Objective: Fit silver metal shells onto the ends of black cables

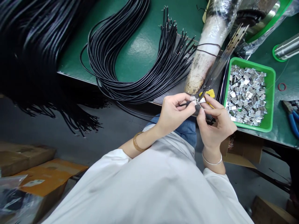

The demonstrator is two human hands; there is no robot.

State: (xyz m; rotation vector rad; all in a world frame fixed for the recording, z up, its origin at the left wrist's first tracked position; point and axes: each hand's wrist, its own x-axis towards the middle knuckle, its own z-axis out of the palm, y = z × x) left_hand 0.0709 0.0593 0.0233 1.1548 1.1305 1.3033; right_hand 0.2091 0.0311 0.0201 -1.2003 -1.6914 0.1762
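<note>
My left hand (176,110) is closed in a pinch round a black cable (185,103), close to its end. Facing it, my right hand (215,119) has its fingertips closed at a small silver metal connector (202,100). A thin bright wire (200,106) shows by the right thumb; whether the fingers grip it too is unclear. The tip of a soldering iron (201,97) points down between both hands, where cable end and connector meet. Just behind the connector lies a yellow piece (210,93).
A green tray (272,93) full of metal connectors (247,93) stands at right, with blue-handled pliers (294,119) beyond. A bundle of black cables (140,88) lies on the green table (137,46). More cables (35,62) hang over its left edge. A white wrapped tube (205,46) slants down overhead.
</note>
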